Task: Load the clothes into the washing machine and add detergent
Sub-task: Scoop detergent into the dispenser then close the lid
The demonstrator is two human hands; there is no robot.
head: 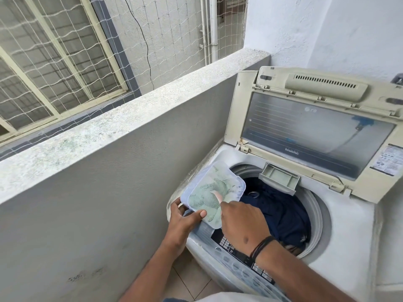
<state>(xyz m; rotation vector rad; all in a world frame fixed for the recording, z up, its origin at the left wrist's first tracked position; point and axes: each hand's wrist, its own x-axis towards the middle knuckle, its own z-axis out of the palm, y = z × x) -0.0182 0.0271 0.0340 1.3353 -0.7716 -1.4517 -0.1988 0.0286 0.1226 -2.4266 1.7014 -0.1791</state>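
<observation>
The detergent box [212, 192], a clear plastic tub with pale green powder inside, is tilted over the left front edge of the washing machine [340, 225], just above the control panel [239, 256]. The left hand [185, 219] grips the box at its lower left corner, thumb lying on the near rim and fingers curled beneath. The right hand [239, 223] reaches into the open box from the right, its fingers curled down into the powder with one fingertip showing through the plastic; whether it pinches any powder cannot be told. A dark band circles the right wrist. The machine is a white top-loader with its lid [316, 131] raised, and a small dispenser drawer [280, 178] juts out at the back of the drum opening. Dark blue clothes [281, 212] fill the drum, just right of the box. The machine stands on a tiled floor [192, 280] beside a grey parapet wall [98, 171], beyond which netting [76, 51] covers a window.
</observation>
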